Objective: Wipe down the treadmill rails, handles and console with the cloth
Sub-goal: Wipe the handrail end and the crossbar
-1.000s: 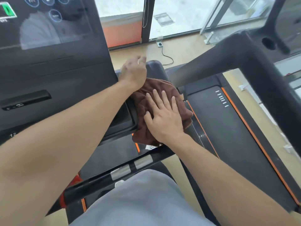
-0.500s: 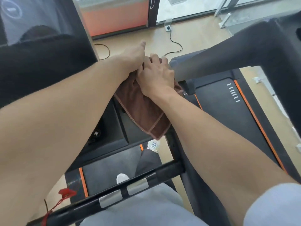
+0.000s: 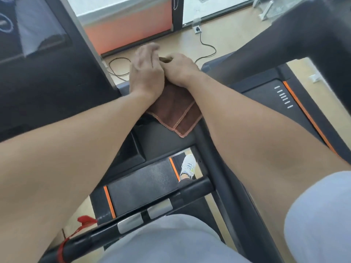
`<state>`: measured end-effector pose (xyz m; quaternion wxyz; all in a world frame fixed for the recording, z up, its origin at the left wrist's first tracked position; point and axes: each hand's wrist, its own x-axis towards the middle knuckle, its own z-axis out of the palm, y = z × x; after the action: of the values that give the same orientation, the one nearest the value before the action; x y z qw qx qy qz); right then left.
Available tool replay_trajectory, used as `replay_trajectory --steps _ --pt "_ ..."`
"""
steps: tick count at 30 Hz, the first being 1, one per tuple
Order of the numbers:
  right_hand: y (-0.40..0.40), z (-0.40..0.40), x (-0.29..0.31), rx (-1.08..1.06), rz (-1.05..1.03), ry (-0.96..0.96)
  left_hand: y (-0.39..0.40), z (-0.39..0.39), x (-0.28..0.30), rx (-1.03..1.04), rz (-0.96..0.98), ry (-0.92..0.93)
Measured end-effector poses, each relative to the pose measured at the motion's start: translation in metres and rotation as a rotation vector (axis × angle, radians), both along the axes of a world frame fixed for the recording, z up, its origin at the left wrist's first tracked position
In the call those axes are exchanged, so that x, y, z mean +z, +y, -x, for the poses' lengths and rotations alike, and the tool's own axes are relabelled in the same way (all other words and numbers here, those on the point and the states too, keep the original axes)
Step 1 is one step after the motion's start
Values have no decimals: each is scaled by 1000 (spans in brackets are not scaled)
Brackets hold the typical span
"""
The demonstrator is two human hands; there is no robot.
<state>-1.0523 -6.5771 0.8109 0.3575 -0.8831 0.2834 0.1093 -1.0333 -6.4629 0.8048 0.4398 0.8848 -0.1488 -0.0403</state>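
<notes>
Cloth (image 3: 175, 111) top under hands (image 3: 163, 71)

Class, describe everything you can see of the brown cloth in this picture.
The brown cloth looks like soft towelling, with a lighter stitched hem along its edges. It is folded, showing two layered corners that point down toward the viewer. It lies over a dark treadmill rail. The left hand and right hand cover its far end; the right hand's fingers curl round it.

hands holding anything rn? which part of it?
Right hand grips the brown cloth at its far, bunched end. Left hand lies on the same end; whether it grips cannot be told. The near corner hangs free.
</notes>
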Motion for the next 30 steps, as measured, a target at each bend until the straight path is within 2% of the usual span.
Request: replay_trajectory --steps 4,7,12,17,24,27,30 --pt "-14 44 -39 -78 -168 -68 7 36 1 -252 -269 -32" --pt "-4 94 -28 -70 -230 -97 9 68 7 -445 -421 -110" --pt "12 166 -11 -82 -275 -78 19 114 32 -596 -474 -110" --pt "21 228 0 -95 -278 -41 23 148 23 -686 -460 -76" --pt "32 256 2 -104 -207 -84 30 176 12 -755 -500 -134" --pt "31 270 -4 -56 -200 -111 29 195 22 -741 -574 -111" --pt "31 293 -5 -38 -226 -137 20 208 22 -817 -651 -143"
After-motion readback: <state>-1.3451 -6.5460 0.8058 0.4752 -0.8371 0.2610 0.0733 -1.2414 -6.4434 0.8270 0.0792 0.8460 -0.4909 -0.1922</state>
